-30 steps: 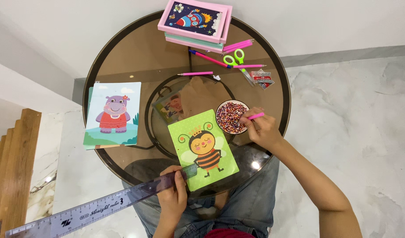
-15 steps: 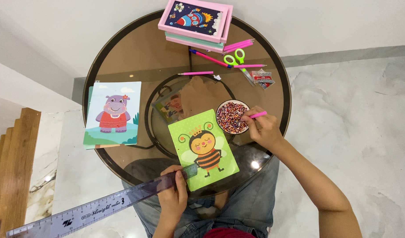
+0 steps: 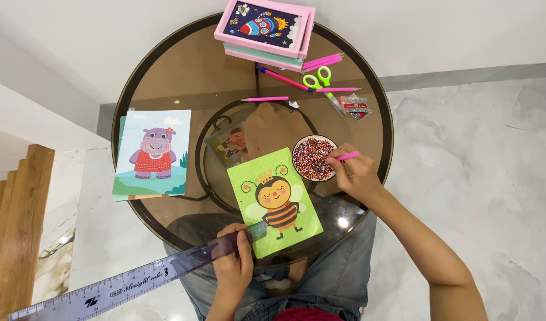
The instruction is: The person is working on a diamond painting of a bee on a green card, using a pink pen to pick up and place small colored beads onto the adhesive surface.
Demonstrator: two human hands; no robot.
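Round glass table [image 3: 166, 71] on marble floor [image 3: 475, 154], white wall [image 3: 439, 30], wooden stairs [image 3: 17, 226].

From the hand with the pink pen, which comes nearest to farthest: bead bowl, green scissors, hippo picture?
From the right hand:
1. Bead bowl, just beside it, to its left.
2. Green scissors, farther up the table.
3. Hippo picture, at the far left edge.

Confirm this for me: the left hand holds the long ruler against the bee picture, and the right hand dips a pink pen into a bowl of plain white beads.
Not quite. In the head view the bowl holds mixed, multicoloured beads, not plain white ones. The rest stands: the left hand holds the long ruler against the bee picture, and the right hand dips a pink pen into the bowl.
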